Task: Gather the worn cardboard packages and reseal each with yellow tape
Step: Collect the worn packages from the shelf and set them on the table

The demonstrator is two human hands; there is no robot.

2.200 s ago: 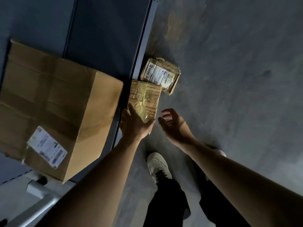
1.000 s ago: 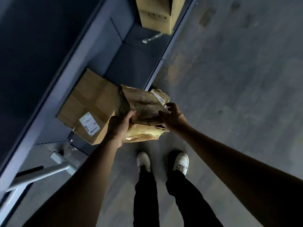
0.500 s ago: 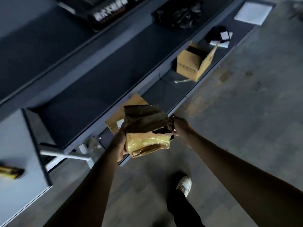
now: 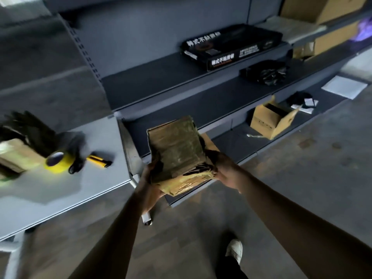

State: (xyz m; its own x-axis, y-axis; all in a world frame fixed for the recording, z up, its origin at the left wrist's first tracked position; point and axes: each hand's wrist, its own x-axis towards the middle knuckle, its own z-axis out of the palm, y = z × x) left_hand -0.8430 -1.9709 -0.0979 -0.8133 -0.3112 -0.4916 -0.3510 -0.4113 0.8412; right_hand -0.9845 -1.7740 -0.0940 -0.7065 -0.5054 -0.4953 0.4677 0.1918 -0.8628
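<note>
Cardboard packages (image 4: 177,150), two, worn, stacked, held in air off bench (image 4: 60,198) right edge. Left hand (image 4: 150,175) curled round stack's left side, right hand (image 4: 223,170) round right side. Yellow tape roll (image 4: 56,163) mid-bench, yellow knife (image 4: 99,159) just beside. Black box (image 4: 231,47) on shelf: white Chinese lettering, too blurred to read.

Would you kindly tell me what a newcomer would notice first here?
Two stacked worn brown cardboard packages at centre, gripped between the left hand and right hand. On the grey table at left sits a bright yellow tape roll. A flat black box with white lettering lies on a dark shelf.
</note>
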